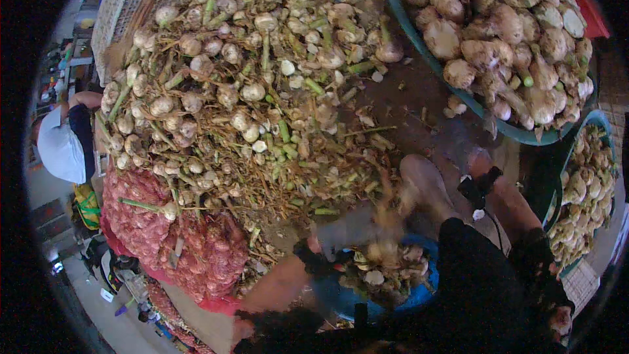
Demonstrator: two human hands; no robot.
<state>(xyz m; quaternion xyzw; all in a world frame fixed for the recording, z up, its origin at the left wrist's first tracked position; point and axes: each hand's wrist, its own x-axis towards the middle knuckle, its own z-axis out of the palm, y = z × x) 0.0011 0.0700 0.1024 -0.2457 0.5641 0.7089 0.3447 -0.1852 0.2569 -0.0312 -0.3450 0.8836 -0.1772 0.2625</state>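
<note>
My left hand point(313, 244), a dark strap at its wrist, grips a motion-blurred grey blade-like tool point(344, 233) just above a blue basin point(426, 278) of trimmed garlic pieces. A blurred tan garlic stalk point(386, 223) is over that basin. Farther right, my right hand point(478, 160), also strapped at the wrist, is smeared by motion beside my bare leg point(422, 183), so its fingers are unclear. A big heap of garlic bulbs with cut stalks and husks point(255, 92) spreads across the floor in front of me.
A large teal basin point(409, 26) of garlic bulbs stands at upper right, another green tub point(560, 177) of garlic at far right. Red mesh sacks point(137, 216) lie at left. A white plastic crate point(114, 13) is at upper left. Another person point(62, 144) is beyond it.
</note>
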